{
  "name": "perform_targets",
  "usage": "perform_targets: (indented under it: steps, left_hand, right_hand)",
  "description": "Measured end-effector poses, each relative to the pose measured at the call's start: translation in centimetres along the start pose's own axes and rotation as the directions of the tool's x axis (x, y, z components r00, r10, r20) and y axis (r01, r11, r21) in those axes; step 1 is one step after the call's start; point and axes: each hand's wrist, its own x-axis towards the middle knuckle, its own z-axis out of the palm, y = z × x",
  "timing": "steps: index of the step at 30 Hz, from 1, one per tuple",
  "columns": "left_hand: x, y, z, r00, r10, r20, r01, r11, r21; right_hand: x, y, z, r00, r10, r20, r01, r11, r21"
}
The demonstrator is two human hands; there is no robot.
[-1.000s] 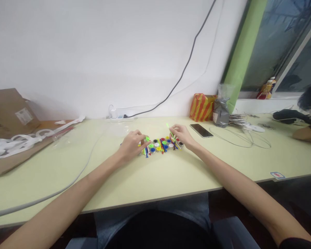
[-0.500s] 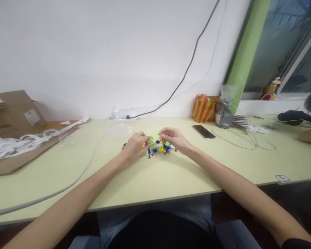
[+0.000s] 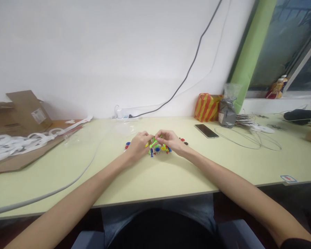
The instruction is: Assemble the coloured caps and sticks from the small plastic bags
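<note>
I find the right hand (image 3: 171, 141) pinching a green piece (image 3: 153, 144), apparently for fine control, the left hand (image 3: 139, 146) (grip indeterminable) close by.

One left hand (image 3: 139, 146), one right hand (image 3: 171, 141). The small coloured pieces (image 3: 163, 148) between them overlap too much to count. From there, at three o'clock: one red top (image 3: 182, 140), one black top (image 3: 186, 143) and one phone (image 3: 206, 131). At two: one striped bag (image 3: 206, 108). Between two and three: one grey packet (image 3: 227, 113) and two bottles (image 3: 275, 89). At ten: one power strip (image 3: 124, 118). Just past nine: one cardboard box (image 3: 30, 105). Just past three: one sticker (image 3: 288, 178).
</note>
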Motion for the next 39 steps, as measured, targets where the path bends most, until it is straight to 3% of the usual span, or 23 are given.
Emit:
perform_targets:
  steps: [8, 18, 28, 32, 39]
  left_hand:
    - [0.1, 0.4, -0.2, 0.999, 0.052, -0.016, -0.052, 0.998, 0.022]
    - [0.0, 1.1, -0.7, 0.997, 0.075, 0.003, -0.075, 0.997, 0.006]
    - [-0.2, 1.2, -0.9, 0.995, 0.090, 0.035, -0.091, 0.995, 0.032]
    - [-0.4, 1.3, -0.9, 0.997, 0.076, 0.025, -0.076, 0.997, 0.006]
    - [-0.2, 1.5, -0.6, 0.993, 0.112, -0.046, -0.113, 0.993, -0.039]
  right_hand:
    - [-0.4, 0.2, -0.2, 1.000, -0.013, -0.014, 0.014, 0.999, 0.051]
    - [-0.6, -0.4, -0.3, 0.999, -0.034, -0.041, 0.034, 0.999, -0.017]
    - [-0.5, -0.1, -0.5, 0.991, -0.097, -0.090, 0.075, 0.972, -0.221]
    - [-0.6, 0.1, -0.4, 0.979, -0.170, -0.116, 0.117, 0.925, -0.363]
    - [-0.8, -0.2, 0.1, 0.905, -0.413, -0.104, 0.268, 0.742, -0.615]
